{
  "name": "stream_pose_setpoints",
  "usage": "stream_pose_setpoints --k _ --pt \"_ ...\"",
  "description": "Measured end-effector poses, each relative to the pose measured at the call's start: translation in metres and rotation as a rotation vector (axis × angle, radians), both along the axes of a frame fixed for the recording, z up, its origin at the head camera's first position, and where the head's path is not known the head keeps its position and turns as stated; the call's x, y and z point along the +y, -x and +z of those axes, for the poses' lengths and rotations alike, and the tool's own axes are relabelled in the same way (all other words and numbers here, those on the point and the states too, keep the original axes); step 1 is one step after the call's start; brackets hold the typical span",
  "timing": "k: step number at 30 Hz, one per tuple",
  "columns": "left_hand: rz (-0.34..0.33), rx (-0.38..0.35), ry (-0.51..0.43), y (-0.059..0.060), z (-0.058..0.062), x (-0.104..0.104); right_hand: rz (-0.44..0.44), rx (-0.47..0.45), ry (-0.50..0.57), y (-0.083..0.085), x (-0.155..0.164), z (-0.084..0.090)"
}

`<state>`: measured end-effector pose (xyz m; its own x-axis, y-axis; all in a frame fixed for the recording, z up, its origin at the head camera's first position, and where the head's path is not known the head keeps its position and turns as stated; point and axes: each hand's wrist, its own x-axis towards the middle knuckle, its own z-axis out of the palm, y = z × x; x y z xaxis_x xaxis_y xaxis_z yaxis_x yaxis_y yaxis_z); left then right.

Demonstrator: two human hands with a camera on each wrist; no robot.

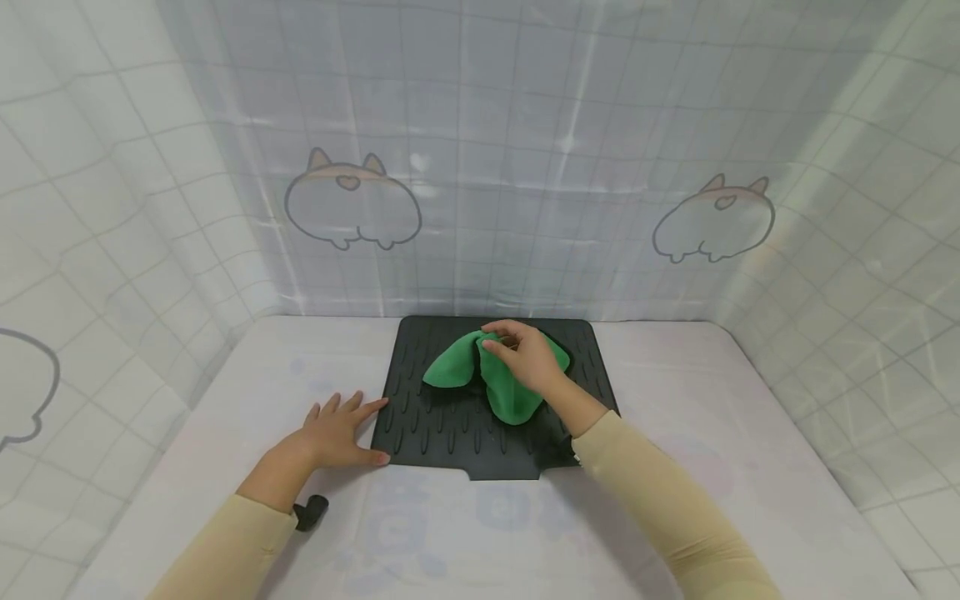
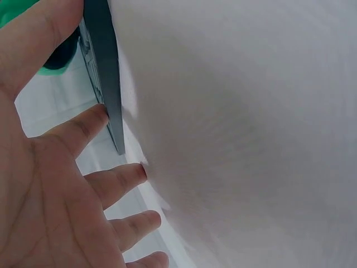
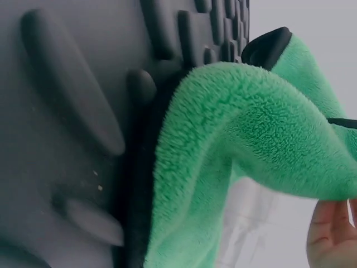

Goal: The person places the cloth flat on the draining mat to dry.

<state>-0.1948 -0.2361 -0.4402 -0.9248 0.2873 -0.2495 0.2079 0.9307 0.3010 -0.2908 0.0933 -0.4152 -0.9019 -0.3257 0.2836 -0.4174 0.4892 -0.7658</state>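
Observation:
A green fluffy cloth (image 1: pixel 450 371) lies bunched on a black ribbed mat (image 1: pixel 450 433) at the middle of the table. My right hand (image 1: pixel 504 343) pinches the cloth's upper fold between thumb and curled fingers. In the right wrist view the cloth (image 3: pixel 240 139) arches up off the mat (image 3: pixel 67 111), and one of my fingertips (image 3: pixel 329 237) shows at the lower right. My left hand (image 1: pixel 345 429) lies flat with spread fingers on the table, index and thumb touching the mat's left edge. The left wrist view shows that palm (image 2: pixel 56 190) beside the mat edge (image 2: pixel 103 67).
The table top (image 1: pixel 712 467) is white and walled on three sides by a pale checked curtain (image 1: pixel 525 167) printed with cartoon animals. A small black piece (image 1: pixel 311 511) sits by my left forearm. Bare table surface lies left, right and in front of the mat.

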Motion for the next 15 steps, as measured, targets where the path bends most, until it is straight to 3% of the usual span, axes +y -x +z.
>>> stream_pose_setpoints --k 9,15 --pt "-0.004 0.012 0.002 0.000 -0.003 -0.001 0.060 -0.087 -0.133 0.001 -0.002 -0.010" --pt "-0.002 0.011 0.001 -0.001 -0.002 0.000 0.087 -0.144 -0.155 0.002 -0.001 -0.014"
